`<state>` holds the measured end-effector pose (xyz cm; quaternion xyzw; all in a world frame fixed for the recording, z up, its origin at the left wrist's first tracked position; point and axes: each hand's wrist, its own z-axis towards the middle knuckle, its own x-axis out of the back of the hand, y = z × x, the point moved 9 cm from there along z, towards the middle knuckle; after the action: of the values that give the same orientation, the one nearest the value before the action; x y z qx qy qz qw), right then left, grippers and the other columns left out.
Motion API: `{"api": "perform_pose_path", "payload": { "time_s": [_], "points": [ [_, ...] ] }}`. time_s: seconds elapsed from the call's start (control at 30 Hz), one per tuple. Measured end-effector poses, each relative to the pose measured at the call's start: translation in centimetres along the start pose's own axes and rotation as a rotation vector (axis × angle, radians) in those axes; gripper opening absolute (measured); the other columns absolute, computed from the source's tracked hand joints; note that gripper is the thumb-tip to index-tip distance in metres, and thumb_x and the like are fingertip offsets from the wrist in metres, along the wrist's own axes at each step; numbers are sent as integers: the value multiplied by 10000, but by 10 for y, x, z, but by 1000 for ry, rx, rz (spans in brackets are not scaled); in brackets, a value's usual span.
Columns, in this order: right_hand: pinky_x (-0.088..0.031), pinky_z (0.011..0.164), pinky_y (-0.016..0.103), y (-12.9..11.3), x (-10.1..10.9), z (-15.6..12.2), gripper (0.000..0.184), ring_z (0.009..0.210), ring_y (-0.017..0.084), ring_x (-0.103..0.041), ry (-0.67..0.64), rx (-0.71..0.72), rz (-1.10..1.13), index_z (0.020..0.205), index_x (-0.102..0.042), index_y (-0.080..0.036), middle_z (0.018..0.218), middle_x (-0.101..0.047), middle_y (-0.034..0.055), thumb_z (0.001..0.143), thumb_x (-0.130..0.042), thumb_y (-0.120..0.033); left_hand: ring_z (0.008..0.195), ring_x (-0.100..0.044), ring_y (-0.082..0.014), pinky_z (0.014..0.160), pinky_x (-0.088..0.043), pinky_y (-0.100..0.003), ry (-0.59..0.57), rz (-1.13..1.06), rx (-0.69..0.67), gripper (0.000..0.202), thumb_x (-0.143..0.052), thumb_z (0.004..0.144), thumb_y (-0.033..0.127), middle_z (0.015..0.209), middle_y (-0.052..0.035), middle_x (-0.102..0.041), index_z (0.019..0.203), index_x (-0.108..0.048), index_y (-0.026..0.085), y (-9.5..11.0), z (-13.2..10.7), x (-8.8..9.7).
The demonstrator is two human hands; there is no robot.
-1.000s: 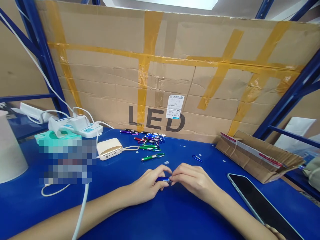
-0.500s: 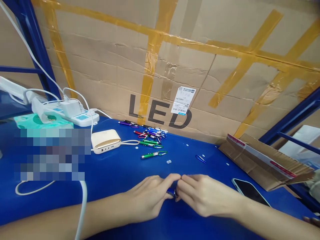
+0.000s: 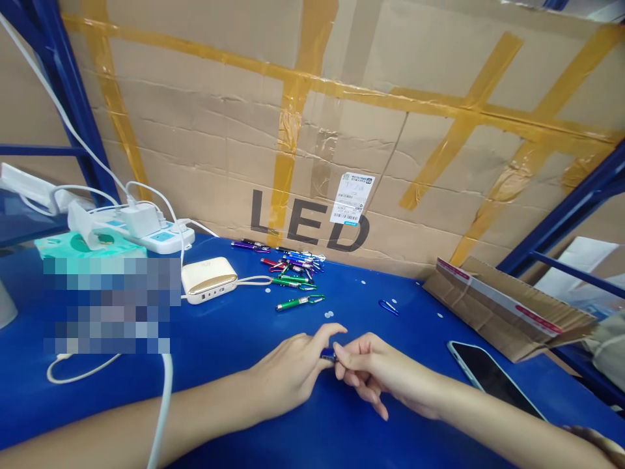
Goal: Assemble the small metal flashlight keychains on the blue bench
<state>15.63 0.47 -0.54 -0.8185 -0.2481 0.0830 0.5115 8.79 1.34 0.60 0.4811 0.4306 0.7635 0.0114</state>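
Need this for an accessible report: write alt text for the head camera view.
The left hand and right hand hold a small blue keychain light over a blue workbench. Beyond lie coloured keychain lights, a gold-topped power bank and a phone, before a cardboard sheet printed LED.

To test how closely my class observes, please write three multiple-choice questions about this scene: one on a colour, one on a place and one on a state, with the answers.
1. What colour is the small tube between the left hand and right hand?
A) Blue B) Red C) Yellow

2. Where is the power bank?
A) On the phone B) On the table, left of the hands C) In the cardboard

3. What state is the phone screen in?
A) Lit white B) Showing colours C) Dark

Answers:
1. A: blue shows between the fingers.
2. B: it lies on the table, left of both hands.
3. C: the screen looks black.
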Motion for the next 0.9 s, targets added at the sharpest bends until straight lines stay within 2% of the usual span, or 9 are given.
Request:
{"api": "perform_pose_path", "payload": {
  "time_s": [0.13, 0.23, 0.3, 0.4, 0.47, 0.53, 0.67, 0.8, 0.9],
  "points": [
    [-400, 316, 136, -4, 5, 0, 481, 373, 32, -393, 6, 33, -33, 683, -604, -112, 479, -416, -63, 686, -580, -592, 908, -595, -201, 784, -432, -299, 64, -152, 69, 299, -357, 877, 200, 973, -33, -636, 1172, -370, 248, -7, 2, 5],
    [-424, 328, 171, -7, 8, -2, 590, 382, 55, -436, 13, 43, -127, 712, -612, -107, 492, -424, -50, 715, -458, -677, 824, -598, -170, 739, -425, -268, 100, -223, 57, 239, -360, 887, 228, 894, -7, -633, 1121, -404, 246, -6, 4, 9],
    [-424, 332, 202, -14, 22, -6, 644, 392, 84, -470, 99, 69, -268, 717, -612, -114, 500, -446, -30, 753, -348, -700, 759, -587, -158, 703, -418, -257, 138, -234, 76, 214, -376, 886, 258, 845, -1, -619, 1090, -437, 234, -7, 4, 13],
    [-432, 438, 223, -49, 68, -21, 550, 489, 120, -542, 471, 261, -715, 712, -619, -154, 586, -566, 22, 823, -333, -610, 731, -575, -147, 702, -412, -250, 187, -254, 127, 196, -408, 873, 283, 840, -5, -611, 1035, -494, 213, -12, 5, 19],
    [-432, 531, 247, -72, 103, -43, 426, 613, 158, -587, 886, 368, -1038, 720, -631, -183, 715, -640, 47, 827, -408, -530, 724, -572, -141, 696, -410, -242, 206, -277, 141, 180, -412, 869, 289, 848, -10, -616, 965, -534, 197, -13, 6, 22],
    [-413, 538, 257, -66, 134, -49, 313, 670, 181, -609, 1107, 226, -1169, 830, -652, -219, 815, -667, 40, 842, -426, -436, 697, -561, -138, 660, -405, -233, 227, -281, 148, 192, -413, 866, 308, 800, -8, -611, 870, -558, 182, -14, 7, 24],
    [-443, 608, 277, -25, 170, -34, 353, 844, 228, -626, 1115, -63, -1220, 1080, -613, -193, 1002, -646, 88, 830, -481, -405, 614, -522, -135, 572, -371, -227, 256, -247, 178, 275, -414, 854, 376, 653, 7, -562, 720, -535, 168, -15, 7, 28],
    [-446, 646, 244, -3, 166, -13, 313, 931, 205, -601, 929, 4, -1250, 1021, -657, -208, 1029, -630, 80, 856, -467, -394, 561, -476, -130, 528, -328, -229, 296, -200, 217, 345, -416, 837, 424, 582, 14, -507, 624, -489, 164, -16, 6, 36],
    [-435, 627, 235, -5, 162, -11, 272, 903, 192, -600, 917, 29, -1276, 967, -674, -210, 987, -632, 71, 875, -449, -331, 547, -483, -125, 533, -348, -227, 269, -284, 210, 327, -393, 846, 425, 596, 15, -525, 653, -468, 172, -18, 7, 33]
  ]
}}
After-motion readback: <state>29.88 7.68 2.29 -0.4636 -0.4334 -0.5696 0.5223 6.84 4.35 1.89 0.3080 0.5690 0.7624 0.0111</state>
